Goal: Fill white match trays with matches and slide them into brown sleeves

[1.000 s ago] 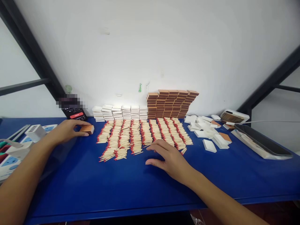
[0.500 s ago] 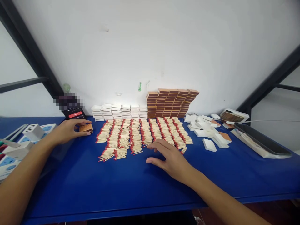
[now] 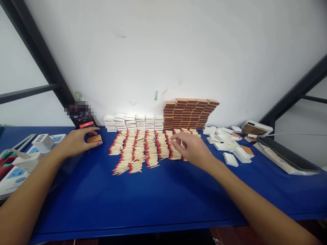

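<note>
Bracketing small orange-brown cardboard matchbox (image 3: 94, 139) with left hand (image 3: 76, 141), thumb and fingers part-open around it; can't tell if gripped. Box is on glossy blue tabletop (image 3: 153, 200), left of the rows of red-tipped pale wooden matches (image 3: 133, 148). Right hand (image 3: 195, 148) is over the rows' right part, fingers curled toward thumb; can't tell if it's holding anything.

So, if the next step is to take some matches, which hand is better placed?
Probably the right hand: it is over the rows of matches, while the left hand is farther left, curled around a brown matchbox.
</note>
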Motion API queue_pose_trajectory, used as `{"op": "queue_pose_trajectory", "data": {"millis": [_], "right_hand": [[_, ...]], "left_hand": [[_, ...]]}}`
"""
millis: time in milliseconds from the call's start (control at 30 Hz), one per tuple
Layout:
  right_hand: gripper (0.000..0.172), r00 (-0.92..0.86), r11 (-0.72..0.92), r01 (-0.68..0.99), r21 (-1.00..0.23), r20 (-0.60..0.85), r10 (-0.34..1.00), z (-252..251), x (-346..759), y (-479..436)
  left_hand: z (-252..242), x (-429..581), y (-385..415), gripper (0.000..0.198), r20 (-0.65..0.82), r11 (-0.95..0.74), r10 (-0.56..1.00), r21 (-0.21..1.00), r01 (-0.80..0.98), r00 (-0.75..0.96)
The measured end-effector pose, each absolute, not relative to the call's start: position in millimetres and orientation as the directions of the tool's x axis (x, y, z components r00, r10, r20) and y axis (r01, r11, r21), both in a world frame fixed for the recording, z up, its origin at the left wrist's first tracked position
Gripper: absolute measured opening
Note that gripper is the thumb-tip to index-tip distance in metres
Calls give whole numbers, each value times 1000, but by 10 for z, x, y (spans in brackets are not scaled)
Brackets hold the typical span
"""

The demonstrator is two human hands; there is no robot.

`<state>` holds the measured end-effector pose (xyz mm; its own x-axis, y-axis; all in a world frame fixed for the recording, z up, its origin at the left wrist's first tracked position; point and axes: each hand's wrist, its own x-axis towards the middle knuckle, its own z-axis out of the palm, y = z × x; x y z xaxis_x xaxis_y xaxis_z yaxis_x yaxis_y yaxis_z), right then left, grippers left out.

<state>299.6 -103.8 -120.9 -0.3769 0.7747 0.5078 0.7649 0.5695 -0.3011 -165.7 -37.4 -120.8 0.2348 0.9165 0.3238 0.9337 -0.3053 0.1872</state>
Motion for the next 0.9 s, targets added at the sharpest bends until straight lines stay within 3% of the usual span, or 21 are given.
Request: {"op": "queue_pose_trajectory", "data": {"millis": [67, 200, 500, 667, 900], "right_hand": [[24, -349, 467, 863, -192, 441, 827, -953, 2955, -721], [26, -311, 378, 919, -112, 382, 870, -680, 2694, -122], [32, -193, 196, 980, 14, 251, 948, -852, 2349, 353], [25, -198, 213, 976, -30, 261, 945, -782, 2363, 335], [20, -199, 274, 934, -227, 305, 931, -721, 2398, 374]], "left_hand": [[-1251, -1568, -388, 73, 424, -321, 875, 152, 935, 232], [-1332, -1375, -401, 57, 565, -375, 782, 89, 923, 263], [-1382, -1294, -403, 42, 606, -480, 713, 54, 876, 353], [-1372, -1254, -423, 42, 598, -479, 728, 95, 873, 335], [-1343, -1189, -474, 41, 561, -456, 773, 168, 874, 295]]}}
